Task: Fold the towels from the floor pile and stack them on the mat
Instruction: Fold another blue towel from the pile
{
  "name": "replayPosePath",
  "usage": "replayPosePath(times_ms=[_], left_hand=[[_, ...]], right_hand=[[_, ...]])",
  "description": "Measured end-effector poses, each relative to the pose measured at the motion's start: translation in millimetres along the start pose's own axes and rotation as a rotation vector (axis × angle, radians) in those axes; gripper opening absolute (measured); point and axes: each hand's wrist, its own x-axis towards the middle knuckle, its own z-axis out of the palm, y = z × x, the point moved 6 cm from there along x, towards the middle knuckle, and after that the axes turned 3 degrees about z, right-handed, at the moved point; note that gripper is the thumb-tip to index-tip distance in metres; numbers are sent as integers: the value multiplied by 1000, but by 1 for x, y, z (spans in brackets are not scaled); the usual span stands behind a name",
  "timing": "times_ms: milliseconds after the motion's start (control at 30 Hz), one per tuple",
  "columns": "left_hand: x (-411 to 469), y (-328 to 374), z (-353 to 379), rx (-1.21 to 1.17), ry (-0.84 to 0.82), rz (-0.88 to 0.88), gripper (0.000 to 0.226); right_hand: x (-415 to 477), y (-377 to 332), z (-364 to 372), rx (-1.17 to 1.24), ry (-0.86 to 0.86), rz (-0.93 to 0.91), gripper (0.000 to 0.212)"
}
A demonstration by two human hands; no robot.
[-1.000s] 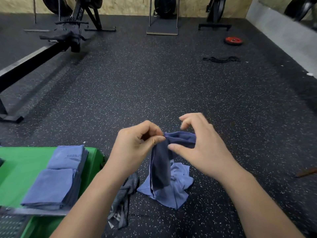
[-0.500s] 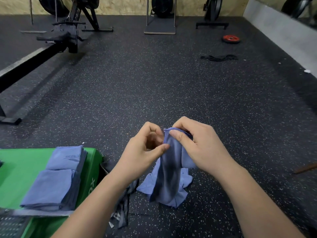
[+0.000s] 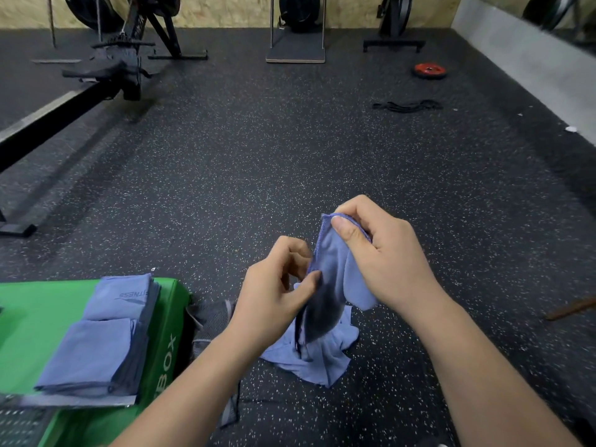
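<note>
The towel (image 3: 333,269) hangs in the lower middle of the frame, held up off the floor (image 3: 290,156) between both hands. The right hand (image 3: 387,262) pinches its top hemmed edge, thumb over the cloth and fingers curled behind. The left hand (image 3: 274,301), just below and to the left, pinches the same edge lower down between thumb and fingertips. The hands are close together but do not touch. More blue cloth (image 3: 316,362) lies crumpled on the floor beneath. Whether that is the tail of this towel or another one, I cannot tell.

The towel looks thin, light and quite limp. It drapes and bunches, holds no shape, and sags wherever it is not gripped. It is not fragile and seems unlikely to slip from a pinch. The stitched hem is the firmest place to hold. I would judge it best to work along that hem to two neighbouring corners and then spread the hands, so the cloth hangs flat for the fold.

At lower left, folded towels (image 3: 96,350) sit on the green mat (image 3: 38,317). A grey cloth (image 3: 214,317) lies on the floor just beside it.
</note>
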Motion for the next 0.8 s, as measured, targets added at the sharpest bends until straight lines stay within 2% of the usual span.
replayPosePath(times_ms=[133,333,633,800], left_hand=[[0,0,2,1,4,12,39],[3,-3,4,-86,14,-22,21],[2,1,1,-124,43,-11,35],[4,-1,1,-69,30,-5,23]], right_hand=[[0,-2,4,17,-31,-5,12],[-4,-6,11,22,-118,-19,15],[-3,-5,14,10,-118,-6,11],[-3,-6,16,-11,-130,-11,11]])
